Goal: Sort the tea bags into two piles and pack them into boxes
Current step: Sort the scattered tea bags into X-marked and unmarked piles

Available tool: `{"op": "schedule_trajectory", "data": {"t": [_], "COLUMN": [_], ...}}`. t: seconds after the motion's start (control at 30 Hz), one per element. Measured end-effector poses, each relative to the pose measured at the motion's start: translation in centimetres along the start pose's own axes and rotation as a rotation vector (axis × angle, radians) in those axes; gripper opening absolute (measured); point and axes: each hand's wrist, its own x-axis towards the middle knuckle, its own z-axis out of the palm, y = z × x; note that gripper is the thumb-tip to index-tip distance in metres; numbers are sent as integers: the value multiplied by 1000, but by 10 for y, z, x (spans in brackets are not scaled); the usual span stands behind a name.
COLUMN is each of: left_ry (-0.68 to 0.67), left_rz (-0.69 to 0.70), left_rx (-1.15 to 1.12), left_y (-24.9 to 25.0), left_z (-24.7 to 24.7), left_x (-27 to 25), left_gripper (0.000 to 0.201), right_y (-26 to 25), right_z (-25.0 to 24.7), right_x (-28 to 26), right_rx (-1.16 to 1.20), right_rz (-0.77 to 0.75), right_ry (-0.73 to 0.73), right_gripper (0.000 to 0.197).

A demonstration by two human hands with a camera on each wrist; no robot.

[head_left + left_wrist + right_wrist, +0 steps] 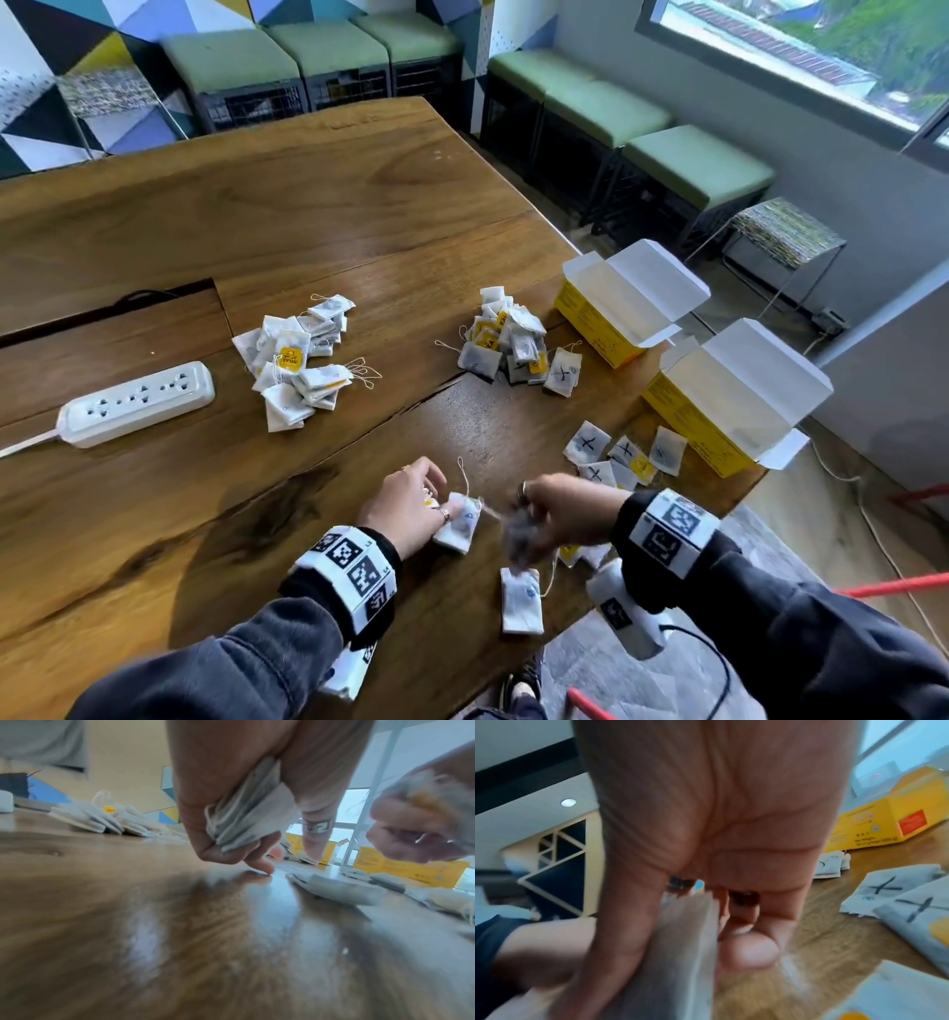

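Observation:
My left hand (427, 499) grips a small stack of white tea bags (248, 817) in its curled fingers, low over the wooden table (318, 205). Its ringed finger reaches down to a tea bag (458, 521) lying beside it. My right hand (534, 510) pinches another tea bag (680, 953), blurred by motion, just right of the left hand. One more tea bag (521, 601) lies near the table's front edge. Two sorted piles sit farther back, a left pile (298, 360) and a right pile (513, 344). Two open yellow boxes (616, 308) (719, 406) stand at the right edge.
Several loose tea bags marked with an X (616, 457) lie between my right hand and the nearer box. A white power strip (138, 403) lies at the left with its cord running off the table. Green-cushioned stools (667, 154) line the walls beyond the table.

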Motion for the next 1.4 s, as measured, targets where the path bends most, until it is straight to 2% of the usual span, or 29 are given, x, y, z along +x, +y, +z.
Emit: {"op": "schedule_trajectory", "data": {"t": [0.1, 0.17, 0.3, 0.43, 0.53, 0.63, 0.77, 0.83, 0.9, 1.03, 1.17, 1.3, 1.4], "left_ry": [-15, -22, -54, -84, -82, -71, -118, -147, -152, -180, -360, -495, -457], "left_rz": [45, 43, -35, -23, -36, -60, 10, 26, -20, -64, -84, -86, -124], "left_rx": [101, 134, 71, 9, -100, -262, -431, -545, -705, -817, -974, -907, -951], "left_y": [7, 11, 12, 10, 4, -3, 3, 10, 17, 29, 45, 55, 58], "left_z": [5, 7, 7, 6, 4, 1, -2, -2, -2, -1, -2, -3, 0], "left_x": [-3, -3, -1, -3, -6, -8, -14, -17, -18, -17, -20, -14, -2], "left_gripper": [51, 58, 52, 28, 15, 21, 14, 9, 9, 16, 21, 37, 35], "right_y": [2, 4, 6, 4, 6, 9, 3, -4, -10, -11, 1, 23, 54], "right_z": [22, 36, 49, 53, 54, 47, 38, 37, 37, 37, 35, 27, 1], "right_x": [-7, -6, -1, 2, 2, 1, 4, 9, 13, 13, 4, -5, -8], "right_rx": [-187, -251, -348, -449, -256, 45, 658, 806, 867, 955, 1026, 1053, 946], "right_rz": [-73, -115, -153, -134, -123, -53, -68, -57, -23, -26, 0, 114, 235], "right_ry": [-93, -95, -60, -55, 53, 239, 287, 314, 345, 362, 388, 482, 581], "right_gripper": [39, 40, 37, 36, 31, 29, 40, 53, 58, 41, 21, 18, 25]}}
